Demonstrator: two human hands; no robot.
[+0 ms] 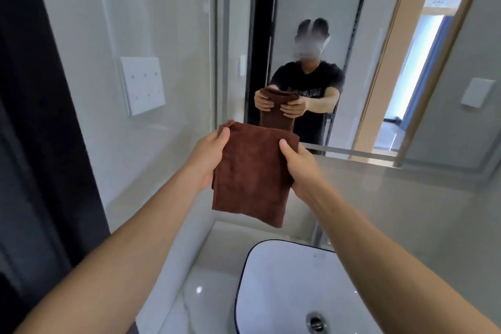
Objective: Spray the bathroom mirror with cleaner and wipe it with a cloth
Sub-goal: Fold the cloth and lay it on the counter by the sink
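A brown folded cloth (252,173) hangs in front of me, above the basin and just short of the mirror (406,57). My left hand (208,154) grips its upper left edge, thumb on the front. My right hand (301,168) grips its upper right edge the same way. The mirror fills the wall ahead and reflects me holding the cloth with both hands. No spray bottle is in view.
A white basin with a dark rim (284,287) and a metal drain (315,320) sits below on a pale counter. A white switch plate (142,85) is on the left wall. A dark door frame (35,116) runs down the left side.
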